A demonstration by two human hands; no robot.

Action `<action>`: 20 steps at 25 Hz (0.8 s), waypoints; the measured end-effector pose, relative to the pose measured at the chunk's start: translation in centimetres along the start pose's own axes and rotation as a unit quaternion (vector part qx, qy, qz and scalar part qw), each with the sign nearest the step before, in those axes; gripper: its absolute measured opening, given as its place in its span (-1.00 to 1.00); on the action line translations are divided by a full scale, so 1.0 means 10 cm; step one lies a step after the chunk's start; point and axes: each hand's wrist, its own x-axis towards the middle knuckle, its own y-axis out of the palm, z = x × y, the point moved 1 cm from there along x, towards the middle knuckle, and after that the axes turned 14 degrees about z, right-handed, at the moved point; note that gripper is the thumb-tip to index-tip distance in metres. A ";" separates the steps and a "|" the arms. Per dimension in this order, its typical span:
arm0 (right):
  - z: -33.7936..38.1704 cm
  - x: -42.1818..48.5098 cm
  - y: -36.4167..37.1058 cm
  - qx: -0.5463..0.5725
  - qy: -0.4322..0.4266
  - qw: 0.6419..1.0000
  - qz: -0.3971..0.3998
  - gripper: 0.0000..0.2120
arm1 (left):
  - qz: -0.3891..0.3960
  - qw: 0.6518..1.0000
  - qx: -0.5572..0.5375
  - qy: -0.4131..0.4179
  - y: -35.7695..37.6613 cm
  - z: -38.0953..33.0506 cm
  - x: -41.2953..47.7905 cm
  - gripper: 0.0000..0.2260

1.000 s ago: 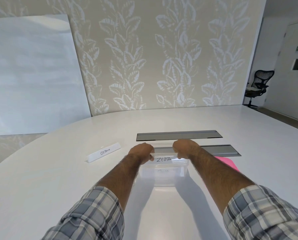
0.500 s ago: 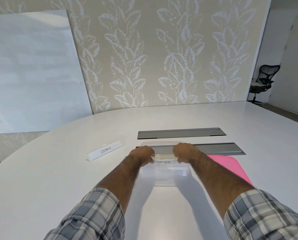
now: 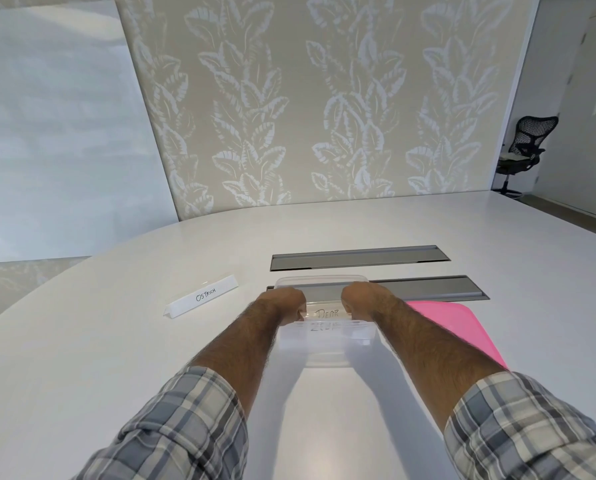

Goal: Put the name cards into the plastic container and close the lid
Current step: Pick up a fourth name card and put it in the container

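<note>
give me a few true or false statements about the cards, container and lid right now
1. The OSTRICH card lies inside the container. False: it stands on the table, left of the container.
2. Both hands, left hand and right hand, are at the container. True.
3. The pink lid is on the container. False: it lies on the table, to the right.
4. A card sits between the hands. True.

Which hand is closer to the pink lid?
The right hand. It is at the container, with the pink lid just beside its forearm. The left hand is at the container's far side from the lid.
</note>
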 end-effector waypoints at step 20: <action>0.00 0.04 -0.01 0.005 -0.020 1.000 0.018 -0.77 | 0.050 0.998 0.022 0.007 0.01 0.03 0.25 -0.89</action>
